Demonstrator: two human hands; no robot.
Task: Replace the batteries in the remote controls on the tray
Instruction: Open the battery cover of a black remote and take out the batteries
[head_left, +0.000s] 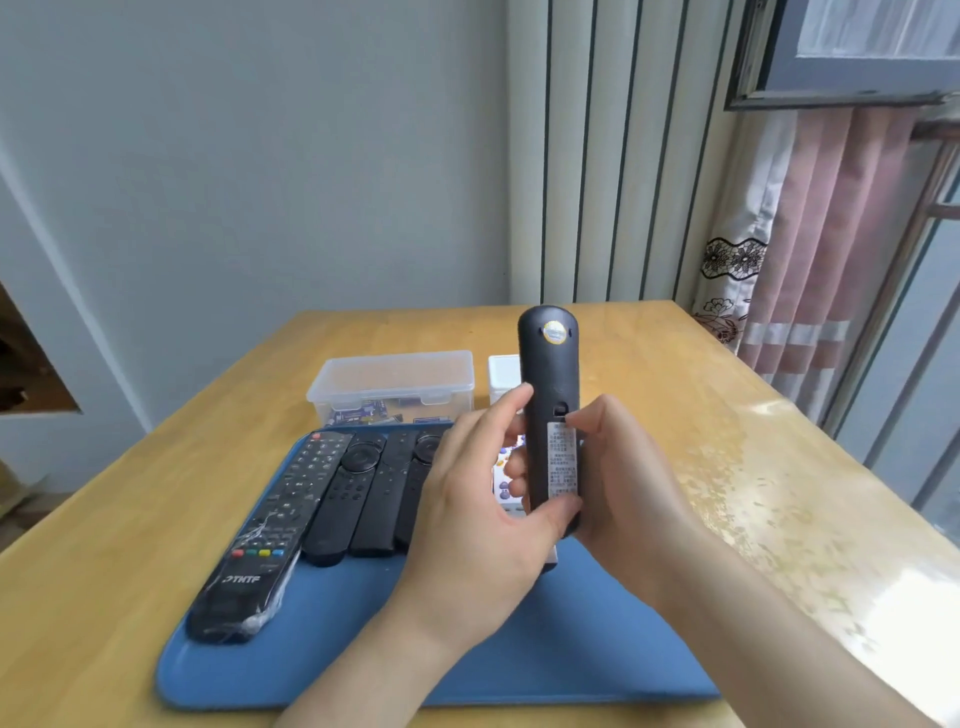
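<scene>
1. The left hand (483, 525) grasps the lower body of the black remote (550, 374). Its fingers wrap behind the remote and its thumb lies across the lower end.
2. The remote stands upright between both hands, back side toward the person, above the blue tray (519, 649).
3. The right hand (623, 488) grasps the remote from the opposite side. Its thumb tip is set at the latch notch (559, 410) of the battery cover (562, 462).
4. Judged step: release of the cover, which appears to be in place and closed.
5. Risk: left-thumb pressure on the cover's lower end may block its travel. Extra force at the latch could then break the tab.
6. Risk: a sudden release may throw the cover or cells out of both hands onto the bench (727, 467), or onto the other remotes (332, 493) lying left of the left hand.
7. Risk: the clear box (395, 382) of batteries sits beyond the hands. Used cells set down near it may be mixed with fresh ones.
</scene>
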